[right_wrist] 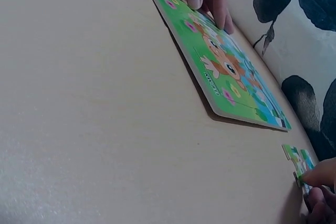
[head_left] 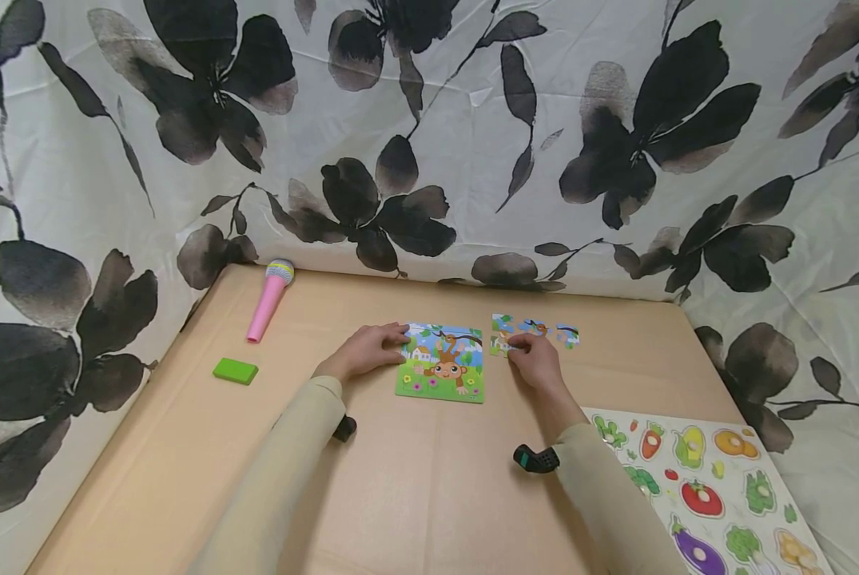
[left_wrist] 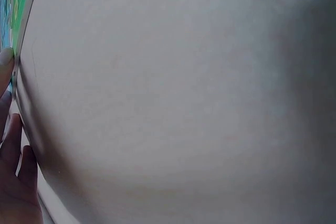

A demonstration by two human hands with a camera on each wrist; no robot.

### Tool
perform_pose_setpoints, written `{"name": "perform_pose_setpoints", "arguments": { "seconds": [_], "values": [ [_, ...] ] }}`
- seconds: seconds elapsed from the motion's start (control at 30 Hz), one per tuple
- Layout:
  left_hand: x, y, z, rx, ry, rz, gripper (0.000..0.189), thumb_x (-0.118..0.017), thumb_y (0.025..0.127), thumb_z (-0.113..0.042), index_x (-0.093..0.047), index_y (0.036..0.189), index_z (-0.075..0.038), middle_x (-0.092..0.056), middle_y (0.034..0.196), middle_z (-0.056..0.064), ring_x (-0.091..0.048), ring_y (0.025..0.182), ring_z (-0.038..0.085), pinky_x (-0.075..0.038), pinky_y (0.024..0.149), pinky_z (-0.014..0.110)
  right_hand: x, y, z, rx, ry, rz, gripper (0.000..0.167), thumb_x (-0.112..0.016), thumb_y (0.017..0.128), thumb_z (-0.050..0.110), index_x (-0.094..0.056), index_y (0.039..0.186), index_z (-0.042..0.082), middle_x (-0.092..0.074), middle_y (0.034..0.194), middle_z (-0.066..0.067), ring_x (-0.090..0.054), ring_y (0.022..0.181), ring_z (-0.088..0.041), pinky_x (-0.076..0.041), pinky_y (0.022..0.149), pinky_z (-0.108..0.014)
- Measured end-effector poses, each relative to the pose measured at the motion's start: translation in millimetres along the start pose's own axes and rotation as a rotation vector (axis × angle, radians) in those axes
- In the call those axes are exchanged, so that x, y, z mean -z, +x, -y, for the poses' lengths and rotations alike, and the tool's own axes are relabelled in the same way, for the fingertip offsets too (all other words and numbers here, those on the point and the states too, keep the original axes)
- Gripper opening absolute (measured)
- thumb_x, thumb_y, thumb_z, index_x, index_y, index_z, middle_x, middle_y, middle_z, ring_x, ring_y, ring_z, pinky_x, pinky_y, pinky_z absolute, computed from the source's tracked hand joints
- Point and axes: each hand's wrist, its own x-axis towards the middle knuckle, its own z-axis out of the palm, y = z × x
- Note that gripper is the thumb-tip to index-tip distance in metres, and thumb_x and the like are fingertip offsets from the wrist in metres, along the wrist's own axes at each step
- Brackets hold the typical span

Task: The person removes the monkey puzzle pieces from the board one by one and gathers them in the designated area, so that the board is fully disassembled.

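A square picture puzzle (head_left: 429, 386) with a monkey hanging over green grass lies flat on the table. My left hand (head_left: 364, 351) rests at its left side, thumb on the edge and fingers by the upper corner. To the right of the puzzle, my right hand (head_left: 540, 371) pinches a small jigsaw piece (head_left: 499, 345) with its fingertips, partly covering it. Loose jigsaw pieces (head_left: 567, 335) in blue, green and brown lie just beyond that hand. In the right wrist view, the thumb (right_wrist: 314, 174) presses at the edge of the pieces.
A pink toy microphone (head_left: 269, 303) and a green block (head_left: 236, 370) lie at the left. A white board with vegetable pictures (head_left: 734, 447) lies at the front right, partly under the right sleeve. Floral cloth (head_left: 472, 160) hangs behind the table (head_left: 429, 495).
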Motion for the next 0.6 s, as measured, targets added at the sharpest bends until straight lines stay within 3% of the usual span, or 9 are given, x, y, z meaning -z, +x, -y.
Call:
{"name": "perform_pose_setpoints", "arguments": {
  "seconds": [0.17,0.33,0.6],
  "values": [
    [0.4,0.3,0.2,-0.004,0.005,0.003,0.046,-0.07,0.091,-0.024,-0.062,0.132,-0.005,-0.044,0.151,0.005,-0.031,0.144,0.023,-0.024,0.117,0.044,-2.1,-3.2,9.1,0.043,0.006,0.028,0.027,-0.06,0.093,0.01,-0.068,0.117,0.002,-0.066,0.114,-0.014,-0.061,0.099,-0.028,-0.051,0.082,-0.039],
    [-0.1,0.3,0.3,0.0,0.002,0.001,0.046,-0.07,0.091,-0.024,-0.063,0.132,-0.006,-0.044,0.151,0.005,-0.031,0.144,0.023,-0.023,0.118,0.044,-12.6,-8.0,29.6,0.074,0.057,0.118,0.028,-0.058,0.097,0.016,-0.067,0.122,0.006,-0.064,0.12,-0.013,-0.061,0.105,-0.028,-0.053,0.075,-0.036],
    [-0.2,-0.4,-0.2,0.009,-0.013,-0.002,0.045,-0.069,0.091,-0.023,-0.062,0.132,-0.006,-0.043,0.151,0.005,-0.031,0.144,0.023,-0.022,0.118,0.045,-38.7,-11.2,54.3,0.125,0.149,0.26,0.031,-0.061,0.097,0.019,-0.065,0.126,0.007,-0.063,0.12,-0.009,-0.061,0.11,-0.026,-0.053,0.087,-0.039]
  ]
}}
